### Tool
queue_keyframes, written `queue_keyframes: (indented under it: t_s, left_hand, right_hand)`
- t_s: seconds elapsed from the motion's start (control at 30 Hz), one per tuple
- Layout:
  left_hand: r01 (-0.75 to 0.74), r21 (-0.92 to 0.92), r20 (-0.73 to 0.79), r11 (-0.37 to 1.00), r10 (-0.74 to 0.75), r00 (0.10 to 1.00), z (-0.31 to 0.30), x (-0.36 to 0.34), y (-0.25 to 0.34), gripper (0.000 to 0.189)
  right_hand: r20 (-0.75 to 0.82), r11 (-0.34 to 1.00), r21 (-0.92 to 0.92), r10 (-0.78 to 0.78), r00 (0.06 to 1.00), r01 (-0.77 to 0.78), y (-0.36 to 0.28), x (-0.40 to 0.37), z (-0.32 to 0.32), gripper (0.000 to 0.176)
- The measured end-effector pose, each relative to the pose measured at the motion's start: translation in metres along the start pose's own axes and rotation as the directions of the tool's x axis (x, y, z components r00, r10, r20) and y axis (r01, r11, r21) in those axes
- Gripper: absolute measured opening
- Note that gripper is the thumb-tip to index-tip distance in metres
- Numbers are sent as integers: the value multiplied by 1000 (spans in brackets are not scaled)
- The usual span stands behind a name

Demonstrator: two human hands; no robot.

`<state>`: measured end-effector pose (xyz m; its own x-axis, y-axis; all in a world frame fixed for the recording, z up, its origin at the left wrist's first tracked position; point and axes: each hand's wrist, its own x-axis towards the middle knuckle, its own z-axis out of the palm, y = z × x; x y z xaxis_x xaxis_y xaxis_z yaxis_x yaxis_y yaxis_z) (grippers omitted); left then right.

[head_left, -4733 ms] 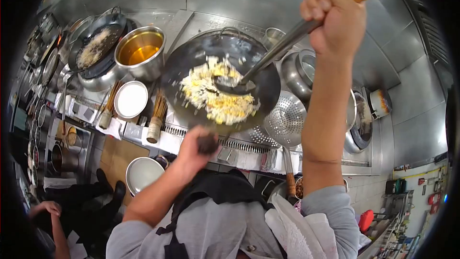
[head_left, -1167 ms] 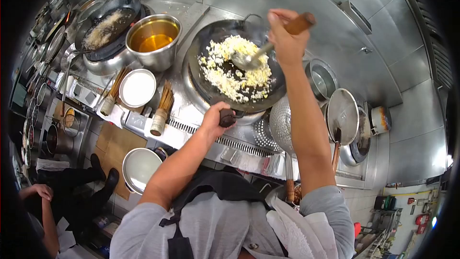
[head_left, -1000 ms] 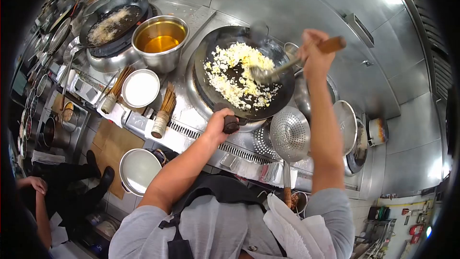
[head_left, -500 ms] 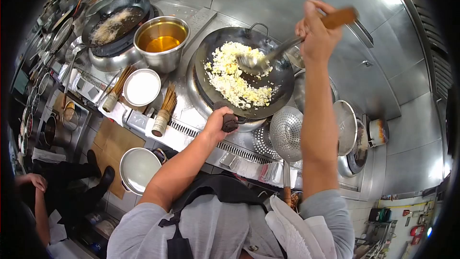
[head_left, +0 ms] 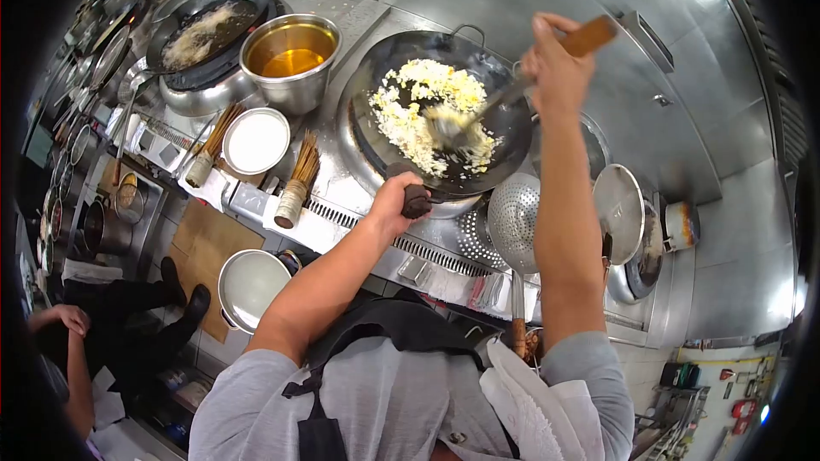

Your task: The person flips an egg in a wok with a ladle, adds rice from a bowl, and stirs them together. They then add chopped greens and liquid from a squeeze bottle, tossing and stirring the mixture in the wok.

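A black wok (head_left: 504, 149) rests on the burner, holding fried rice with yellow egg (head_left: 444, 81) spread in a rough ring. My left hand (head_left: 395, 203) is closed round the dark cloth-wrapped wok handle (head_left: 416, 200) at the near side. Above and to the right, my right hand (head_left: 557, 68) grips the wooden-ended handle of a metal ladle (head_left: 504, 101). The ladle's bowl is blurred by motion and sits in the rice near the wok's middle.
Left of the wok stand an oil pot (head_left: 290, 90), a white bowl (head_left: 256, 141) and a bamboo brush (head_left: 299, 181). Another wok (head_left: 243, 21) is at the back left. A perforated skimmer (head_left: 514, 213) lies right. A seated person's hand (head_left: 73, 319) shows lower left.
My right hand has moved slightly left and down, and the ladle's bowl has come nearer through the rice. The rice has shifted within the wok. My left hand still holds the handle.
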<state>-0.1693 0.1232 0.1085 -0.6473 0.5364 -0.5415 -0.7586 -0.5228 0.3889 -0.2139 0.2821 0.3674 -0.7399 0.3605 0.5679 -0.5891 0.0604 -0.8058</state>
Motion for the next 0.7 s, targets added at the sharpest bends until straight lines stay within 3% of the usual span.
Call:
queue_keyframes:
  t_s: [0.1,0.2,0.23,0.33,0.43,0.47,0.53,0.6,0.7]
  left_hand:
    - [8,16,13,1000,-8,1000,-2,1,1,21]
    - [10,15,5,1000,-10,1000,-3,1,4,18]
    - [21,8,-3,1000,-21,1000,-3,0,4,18]
    - [28,-5,11,1000,-28,1000,-7,0,-4,18]
    - [14,-4,71,1000,-14,997,-9,6,0,19]
    - [10,-11,58,1000,-10,998,-10,6,-3,19]
    - [-8,-13,35,1000,8,999,-8,9,-3,19]
    - [-31,-49,-7,998,31,1000,0,4,0,18]
    - [-44,-65,-43,997,42,998,7,0,0,18]
  right_hand:
    - [-107,992,60,-104,989,111,6,8,23,19]
    - [10,969,-36,-246,969,246,6,-35,37,17]
    - [63,993,77,-95,993,90,31,-43,40,14]
    - [125,994,-13,-110,986,113,56,-3,12,10]
    - [109,983,-161,-69,992,86,25,-13,-3,12]
    - [86,972,-226,-51,995,69,25,-14,-19,12]
    - [-3,984,-157,-83,997,81,32,35,-54,13]
    - [-283,987,39,-138,949,155,11,76,-84,11]
    - [-299,920,103,-334,894,378,14,60,-102,11]
